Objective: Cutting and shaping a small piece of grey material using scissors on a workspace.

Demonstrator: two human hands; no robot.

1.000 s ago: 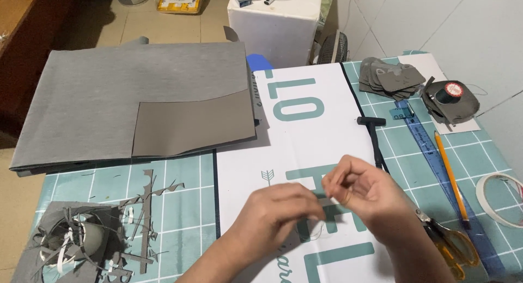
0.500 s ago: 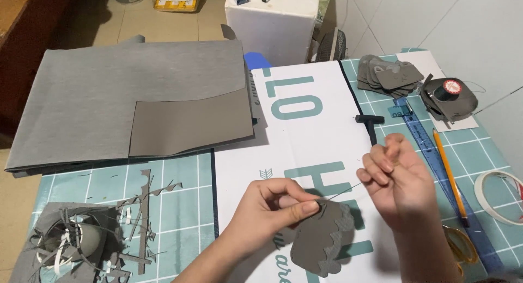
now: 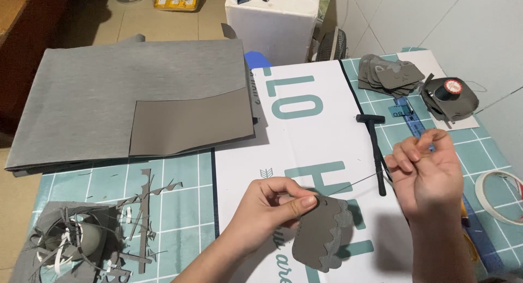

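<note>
Two hands are busy over the white banner [image 3: 327, 147], and they sit apart with a thin thread [image 3: 354, 182] stretched taut between them. Left hand [image 3: 272, 207] pinches the top edge of a grey fabric piece [image 3: 324, 239] with a scalloped edge, thumb pressed down on it, the piece hanging just above the banner's teal letters. Right hand [image 3: 427, 171] is raised off to the side, fingers curled in tight on the thread's far end; whether a needle sits in that pinch, I cannot tell. Just beside the right hand lies a black T-handled tool [image 3: 375, 152] on the banner. Further back, a stack of cut grey pieces [image 3: 389, 76] sits near a dark round piece with a red spot [image 3: 449, 95], and a blue ruler [image 3: 409, 115] runs along the green cutting mat [image 3: 180, 190]. A roll of tape [image 3: 498, 196] peeks in at the right edge. On the left, big grey fabric sheets [image 3: 109, 92] lie folded, and a heap of grey scraps [image 3: 87, 239] sits at the near-left corner.
</note>
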